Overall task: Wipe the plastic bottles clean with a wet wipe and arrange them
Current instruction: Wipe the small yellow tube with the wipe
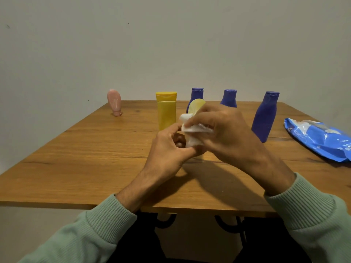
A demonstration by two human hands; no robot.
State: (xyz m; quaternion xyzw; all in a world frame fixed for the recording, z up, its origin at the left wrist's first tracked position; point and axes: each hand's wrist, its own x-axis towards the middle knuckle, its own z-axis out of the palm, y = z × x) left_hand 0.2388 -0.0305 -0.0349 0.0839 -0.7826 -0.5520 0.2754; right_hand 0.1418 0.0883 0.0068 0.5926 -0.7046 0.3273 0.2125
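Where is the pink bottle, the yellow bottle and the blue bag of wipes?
pink bottle [114, 102]: head view, middle of its body, standing on its cap.
yellow bottle [166, 114]: head view, front of its body, below the cap.
blue wipes pack [321, 138]: head view, middle of the crinkled wrapper.

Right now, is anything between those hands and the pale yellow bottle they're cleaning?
Only the wet wipe. The right hand presses it around the pale yellow bottle, while the left hand steadies the bottle lower down. Nothing else visible intervenes.
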